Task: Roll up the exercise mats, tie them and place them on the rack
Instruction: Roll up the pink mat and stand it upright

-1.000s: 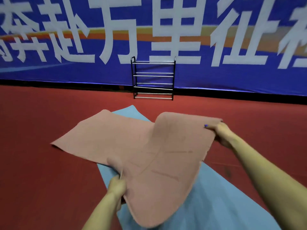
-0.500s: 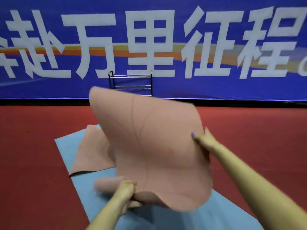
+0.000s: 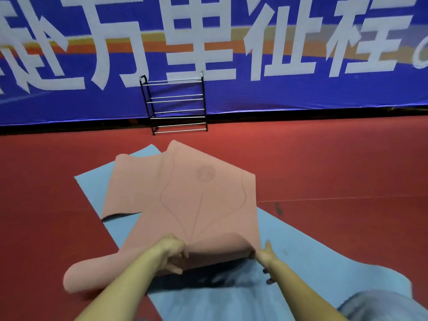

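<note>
A pink exercise mat lies crumpled and folded on top of a light blue mat spread on the red floor. My left hand grips the pink mat's near edge, where the mat bunches into folds. At the mat's near right corner my right hand holds it from the side, its fingers partly hidden under the mat. The near left end of the pink mat hangs curled over the floor. A black metal rack with silver rails stands far ahead by the wall, with nothing on its shelves.
A blue banner with large white characters covers the wall behind the rack. Red floor stretches around both mats. My knee in grey-blue cloth shows at the bottom right.
The pink mat, lifted high half a second ago, has come down flat over the blue mat. Both hands have drawn close together at its near edge.
</note>
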A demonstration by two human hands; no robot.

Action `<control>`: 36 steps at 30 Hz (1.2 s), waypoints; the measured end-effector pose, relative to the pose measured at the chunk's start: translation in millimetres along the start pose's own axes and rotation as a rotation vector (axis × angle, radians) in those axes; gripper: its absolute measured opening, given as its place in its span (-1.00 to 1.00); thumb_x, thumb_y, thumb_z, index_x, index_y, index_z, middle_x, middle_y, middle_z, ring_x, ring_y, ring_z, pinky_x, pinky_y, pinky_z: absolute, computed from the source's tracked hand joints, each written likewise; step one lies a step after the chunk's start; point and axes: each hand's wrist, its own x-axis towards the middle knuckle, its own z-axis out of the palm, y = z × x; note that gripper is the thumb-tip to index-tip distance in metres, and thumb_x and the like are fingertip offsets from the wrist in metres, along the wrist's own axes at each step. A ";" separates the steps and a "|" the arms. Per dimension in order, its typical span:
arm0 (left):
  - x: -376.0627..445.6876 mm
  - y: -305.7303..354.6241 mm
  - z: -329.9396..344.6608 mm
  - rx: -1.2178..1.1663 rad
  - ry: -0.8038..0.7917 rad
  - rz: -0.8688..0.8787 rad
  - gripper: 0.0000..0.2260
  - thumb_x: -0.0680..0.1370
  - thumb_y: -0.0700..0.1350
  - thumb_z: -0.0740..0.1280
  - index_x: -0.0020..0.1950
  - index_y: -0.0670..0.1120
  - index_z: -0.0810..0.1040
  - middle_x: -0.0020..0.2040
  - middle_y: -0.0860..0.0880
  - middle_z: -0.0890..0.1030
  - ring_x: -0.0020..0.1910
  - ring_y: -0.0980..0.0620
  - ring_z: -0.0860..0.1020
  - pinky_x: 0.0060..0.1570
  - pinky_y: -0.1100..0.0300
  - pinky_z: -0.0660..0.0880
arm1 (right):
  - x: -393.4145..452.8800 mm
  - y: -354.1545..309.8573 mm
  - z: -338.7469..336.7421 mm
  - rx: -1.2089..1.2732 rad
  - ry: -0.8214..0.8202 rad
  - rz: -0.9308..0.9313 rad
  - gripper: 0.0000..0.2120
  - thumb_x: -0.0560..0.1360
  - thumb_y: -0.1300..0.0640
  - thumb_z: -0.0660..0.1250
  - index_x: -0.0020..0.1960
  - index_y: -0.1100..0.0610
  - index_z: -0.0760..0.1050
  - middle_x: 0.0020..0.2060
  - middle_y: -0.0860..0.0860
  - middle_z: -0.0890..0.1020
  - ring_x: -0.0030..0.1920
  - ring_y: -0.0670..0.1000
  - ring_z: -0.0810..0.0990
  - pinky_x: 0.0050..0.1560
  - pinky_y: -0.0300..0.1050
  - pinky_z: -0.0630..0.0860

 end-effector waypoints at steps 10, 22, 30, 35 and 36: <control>0.1 -6.9 -11.6 0.607 0.045 0.523 -0.86 0.48 -0.12 0.44 -0.24 -0.02 0.52 -0.32 0.04 0.50 -0.22 0.07 0.44 -0.29 0.31 0.34 | -13.8 -1.5 -5.4 0.519 -0.252 0.163 -0.69 0.45 0.33 0.41 0.16 0.37 0.46 0.15 0.28 0.51 -0.08 0.24 0.56 -0.51 0.03 0.58; -3.5 -26.2 -22.3 1.166 0.271 0.548 -0.15 0.42 0.03 0.44 0.55 0.20 -0.03 0.48 -0.05 0.06 0.49 -0.10 0.03 0.44 0.00 0.07 | -32.5 -31.8 -62.8 0.446 -0.225 0.115 -0.95 0.45 0.48 0.30 -0.15 0.45 0.54 -0.32 0.31 0.65 -0.42 0.21 0.65 -0.52 -0.02 0.58; 17.8 -91.2 35.5 1.298 -0.180 0.226 0.07 0.40 0.15 0.46 0.54 0.04 -0.33 0.58 -0.08 -0.09 0.55 -0.10 -0.02 0.44 -0.26 0.01 | -34.5 19.2 -110.4 0.516 -0.189 0.235 -0.86 0.51 0.45 0.22 -0.14 0.52 0.52 -0.28 0.40 0.62 -0.43 0.34 0.62 -0.60 0.05 0.53; 32.1 -145.4 61.0 1.214 0.016 0.350 0.09 0.38 0.16 0.46 0.54 0.02 -0.34 0.51 -0.10 0.18 0.50 -0.08 0.16 0.48 -0.08 -0.05 | -30.0 49.0 -125.5 0.350 -0.232 0.325 -0.80 0.51 0.44 0.26 -0.22 0.52 0.57 -0.26 0.35 0.64 -0.39 0.25 0.66 -0.55 -0.02 0.57; 36.0 -156.6 58.5 1.235 0.024 0.331 0.07 0.38 0.15 0.45 0.55 0.00 -0.31 0.47 -0.09 0.25 0.47 -0.07 0.21 0.48 -0.05 -0.05 | -28.8 53.6 -126.6 0.291 -0.243 0.338 -0.80 0.51 0.44 0.27 -0.24 0.50 0.58 -0.25 0.33 0.65 -0.37 0.22 0.67 -0.51 -0.04 0.58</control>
